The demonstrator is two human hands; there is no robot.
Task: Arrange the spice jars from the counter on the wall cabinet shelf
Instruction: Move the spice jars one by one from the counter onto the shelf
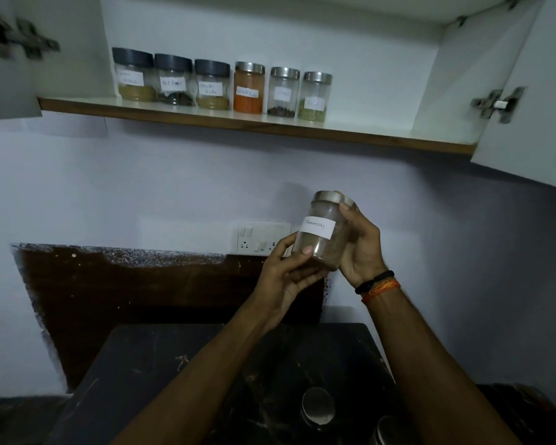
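Both hands hold one clear jar [321, 234] in mid-air, below the wall cabinet shelf [257, 122] and above the dark table [161, 374]. The jar has a steel lid, a white label reading roughly "cinnamon" and brown powder in its lower part; it tilts a little to the right at the top. Left hand [286, 274] curls under and around the jar base, thumb on the front glass. Right hand [361, 248] wraps the right side, fingertips up at the lid rim. Black and orange bands sit on the right wrist.

On the shelf stands a row of six jars, close together or touching: three dark-lidded jars [172, 80] at the left, then an orange-filled jar [249, 88], then two steel-lidded jars [299, 94]. The row sits back from the wooden front edge. Right of the last jar the shelf is bare up to the cabinet side wall. Both cabinet doors [527, 101] stand open, hinges showing, and the right door's lower edge hangs lower than the shelf edge.

On the table near the bottom, two more steel-lidded jars [318, 409] stand side by side, the right one partly cut off by the right forearm. A switch and socket plate [260, 239] sits on the wall just behind the left hand.
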